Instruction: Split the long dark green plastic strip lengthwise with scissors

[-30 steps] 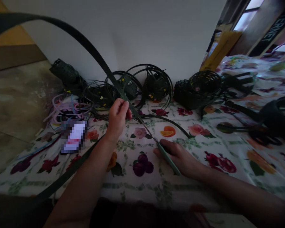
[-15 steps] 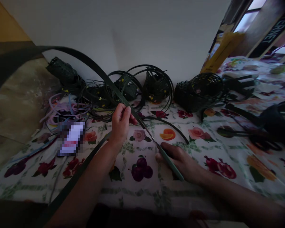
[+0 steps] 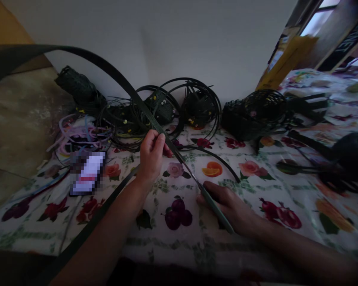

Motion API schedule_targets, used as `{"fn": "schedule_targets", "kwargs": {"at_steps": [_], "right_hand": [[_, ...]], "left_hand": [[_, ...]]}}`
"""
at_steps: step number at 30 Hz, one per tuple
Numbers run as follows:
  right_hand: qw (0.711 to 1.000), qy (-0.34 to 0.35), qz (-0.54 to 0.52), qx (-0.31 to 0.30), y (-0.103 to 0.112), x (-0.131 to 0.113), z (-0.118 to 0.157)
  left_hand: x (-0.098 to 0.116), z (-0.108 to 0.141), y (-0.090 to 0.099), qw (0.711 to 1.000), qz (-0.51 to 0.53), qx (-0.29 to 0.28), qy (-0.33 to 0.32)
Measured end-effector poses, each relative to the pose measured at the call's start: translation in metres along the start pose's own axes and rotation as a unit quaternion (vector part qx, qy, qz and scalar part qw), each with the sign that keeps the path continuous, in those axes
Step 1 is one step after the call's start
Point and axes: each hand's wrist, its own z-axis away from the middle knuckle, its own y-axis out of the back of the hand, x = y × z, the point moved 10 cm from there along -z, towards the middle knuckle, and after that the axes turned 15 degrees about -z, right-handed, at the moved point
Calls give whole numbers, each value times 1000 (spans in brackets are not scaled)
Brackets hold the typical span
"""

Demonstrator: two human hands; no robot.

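Observation:
A long dark green strip (image 3: 125, 84) arches from the left edge down to the middle of the view. My left hand (image 3: 152, 153) pinches it near its lower end, thumb on top. My right hand (image 3: 223, 202) grips the green handle of a thin metal tool (image 3: 216, 206). The tool's narrow shaft points up and left, and its tip meets the strip's end. Another strip (image 3: 107, 204) runs beside and under my left forearm. A curved thin strip (image 3: 216, 157) lies on the cloth behind the tool.
A fruit-patterned tablecloth (image 3: 179, 188) covers the table. Dark woven pieces with loose strips (image 3: 198, 105) line the wall. Pink and blue strips (image 3: 80, 131) and a blurred phone (image 3: 88, 173) lie left. A black coiled item (image 3: 350, 159) sits at the right.
The view has shifted slightly, and the strip's arch sits a little higher at the left. Both hands keep their grips, with the tool's handle a touch lower and farther right.

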Motion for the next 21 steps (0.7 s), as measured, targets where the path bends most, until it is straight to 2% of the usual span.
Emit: {"fn": "schedule_targets", "kwargs": {"at_steps": [13,18,21], "right_hand": [[1000,-19,-10,-10,1,2,-1],[1000,-6,-19,-15,1,-1,1],[1000,-5,-18,-14,1,2,1]], "left_hand": [[0,1,0,1000,-5,6,13],[-4,4,-9,1000,2,-24,4],[-6,6,-11,1000,5,-24,-4]]}}
